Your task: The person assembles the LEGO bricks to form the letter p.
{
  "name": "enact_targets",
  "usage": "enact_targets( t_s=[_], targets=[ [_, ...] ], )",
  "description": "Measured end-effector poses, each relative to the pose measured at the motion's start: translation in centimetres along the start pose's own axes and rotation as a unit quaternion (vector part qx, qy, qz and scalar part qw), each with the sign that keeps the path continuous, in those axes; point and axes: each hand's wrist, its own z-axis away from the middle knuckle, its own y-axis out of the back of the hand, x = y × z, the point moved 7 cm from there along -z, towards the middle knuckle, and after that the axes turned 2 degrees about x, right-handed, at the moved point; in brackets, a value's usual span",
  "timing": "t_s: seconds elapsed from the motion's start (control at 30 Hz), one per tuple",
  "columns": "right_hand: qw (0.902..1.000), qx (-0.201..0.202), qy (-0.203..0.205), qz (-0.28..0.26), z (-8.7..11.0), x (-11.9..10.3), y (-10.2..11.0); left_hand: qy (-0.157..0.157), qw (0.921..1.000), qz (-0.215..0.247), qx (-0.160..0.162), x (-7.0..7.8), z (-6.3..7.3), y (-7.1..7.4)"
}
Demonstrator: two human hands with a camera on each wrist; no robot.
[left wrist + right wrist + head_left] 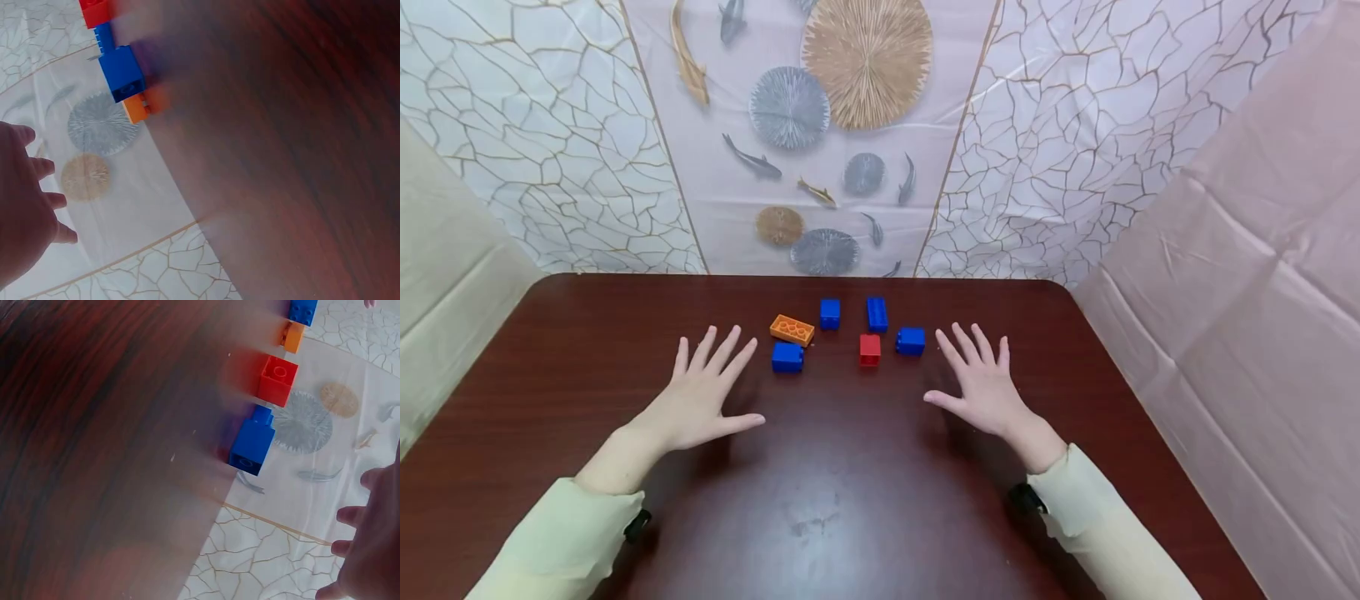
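Fingers on left hand and right hand: straight, spread wide, nothing gripped. Six bricks between the two sets of fingertips.

Right of left index fingertip: near blue brick, stud axis side to side, studs pointing right, away from that hand. Just beyond it, orange brick: underside up, three tubes showing, long axis running far-left to near-right. Can't tell if those two touch.

Left of right index fingertip: right blue brick, studs pointing left, hollow end toward right hand. Next one inward: red brick, squarish, ring visible on one face in right wrist view.

Slightly beyond fingertip line: small blue brick and long blue brick, the latter's long axis pointing away from the person, slightly skewed.

Pose: both hands palm down, raised over dark wood table, thumbs aimed inward, forearms angling in from the near corners. Pale sleeves behind the fingers; patterned cloth well beyond them.
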Motion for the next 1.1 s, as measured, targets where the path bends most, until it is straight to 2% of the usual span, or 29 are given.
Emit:
enact_targets(
  t_s=[0.1, 0.23, 0.37, 0.47, 0.63, 0.77, 0.9, 1.1],
  targets=[
    [0.9994, 0.017, -0.011, -0.026, -0.5, 0.2, 0.1, 0.001, 1.0000, 0.007, -0.002, -0.3, -0.5, -0.1],
    [0.9928, 0.041, -0.050, -0.101, -1.6, 0.4, 0.2, 0.007, 0.9997, 0.023, -0.003, -0.8, -1.4, -0.4],
    [0.9753, 0.046, -0.110, -0.186, -2.8, 0.5, 0.1, 0.016, 0.9984, 0.054, 0.003, -1.2, -2.4, -0.7],
    [0.9618, 0.047, -0.149, -0.225, -3.8, 0.4, -0.2, 0.027, 0.9957, 0.089, 0.005, -1.4, -3.3, -0.9],
    [0.9484, 0.053, -0.186, -0.251, -5.5, -0.2, -0.6, 0.053, 0.9874, 0.149, -0.008, -1.9, -4.6, -1.5],
    [0.9401, 0.051, -0.208, -0.266, -6.5, -0.7, -1.3, 0.073, 0.9808, 0.179, -0.024, -2.2, -5.4, -2.1],
    [0.9388, 0.042, -0.217, -0.264, -7.6, -1.2, -2.1, 0.084, 0.9784, 0.184, -0.041, -2.5, -6.0, -2.9],
    [0.9428, 0.021, -0.223, -0.247, -8.7, -1.9, -3.9, 0.071, 0.9817, 0.168, -0.054, -2.2, -6.6, -4.1]
  ],
)
